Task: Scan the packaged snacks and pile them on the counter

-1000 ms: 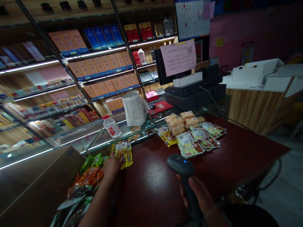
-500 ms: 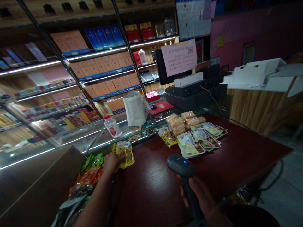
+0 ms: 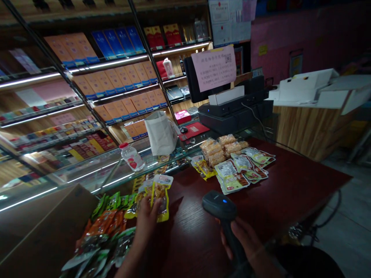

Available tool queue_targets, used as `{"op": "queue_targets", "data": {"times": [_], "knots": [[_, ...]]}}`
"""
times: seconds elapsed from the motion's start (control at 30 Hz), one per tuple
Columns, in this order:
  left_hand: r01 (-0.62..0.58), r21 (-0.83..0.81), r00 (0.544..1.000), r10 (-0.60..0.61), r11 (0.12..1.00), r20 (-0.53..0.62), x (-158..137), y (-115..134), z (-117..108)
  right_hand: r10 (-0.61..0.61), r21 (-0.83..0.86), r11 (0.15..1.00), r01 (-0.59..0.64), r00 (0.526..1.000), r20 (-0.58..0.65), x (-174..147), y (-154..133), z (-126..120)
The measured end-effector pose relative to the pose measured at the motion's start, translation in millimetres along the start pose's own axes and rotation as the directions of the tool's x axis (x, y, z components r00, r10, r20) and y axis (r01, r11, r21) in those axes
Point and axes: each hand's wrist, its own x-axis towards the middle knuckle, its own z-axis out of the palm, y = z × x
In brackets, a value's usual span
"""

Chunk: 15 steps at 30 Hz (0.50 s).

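Observation:
My left hand [image 3: 147, 216] grips a yellow-edged clear snack packet [image 3: 162, 195] above the left part of the dark red table [image 3: 185, 239]. More yellow packets lie just behind it. In my right hand [image 3: 243, 235] is a black barcode scanner [image 3: 220, 206], its head pointing left and a blue light lit on top. Beyond the scanner lie flat green-and-white snack pouches [image 3: 232, 177], a pile of clear-wrapped tan snacks [image 3: 216, 150] and one yellow packet [image 3: 203, 168].
A cardboard box [image 3: 49, 227] stands at the left, beside green packets [image 3: 111, 202] and orange packets [image 3: 106, 224]. On the glass counter are a red-capped bottle [image 3: 131, 157], a white bag [image 3: 160, 133] and a monitor with a paper sign [image 3: 214, 67].
My left hand has moved right and lifted a yellow packet off the others. The scanner in my right hand stays almost where it was. The view has shifted slightly.

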Motion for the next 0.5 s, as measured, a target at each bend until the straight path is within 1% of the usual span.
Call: {"op": "queue_targets", "data": {"times": [0.1,0.17,0.27,0.33,0.4,0.47,0.5], "knots": [[0.018,-0.191,0.994,0.004,0.981,0.113,-28.1,3.8,10.8,-0.005,-0.018,1.0,0.005,1.0,0.001,4.3,5.1,-2.6],[0.047,-0.252,0.991,-0.013,0.967,0.132,-40.5,5.4,17.1,-0.002,-0.012,1.0,0.002,1.0,0.024,8.5,9.3,-4.0],[0.115,-0.363,0.983,-0.053,0.925,0.178,-49.2,7.0,24.5,-0.012,0.033,0.999,0.011,1.0,0.027,14.8,13.8,-3.3],[0.231,-0.469,0.954,-0.103,0.852,0.283,-50.9,9.4,27.0,-0.037,0.046,0.998,0.037,0.999,-0.01,17.7,13.9,-0.4],[0.364,-0.541,0.902,-0.141,0.758,0.409,-52.2,13.5,27.4,-0.053,0.051,0.997,0.056,0.997,-0.063,19.3,11.3,3.8],[0.448,-0.567,0.86,-0.158,0.691,0.486,-54.8,18.3,26.6,-0.048,0.051,0.997,0.054,0.992,-0.113,20.5,6.3,9.0],[0.469,-0.573,0.848,-0.163,0.672,0.504,-56.6,20.6,26.1,-0.052,0.045,0.997,0.059,0.99,-0.134,21.3,2.9,11.9]]}}
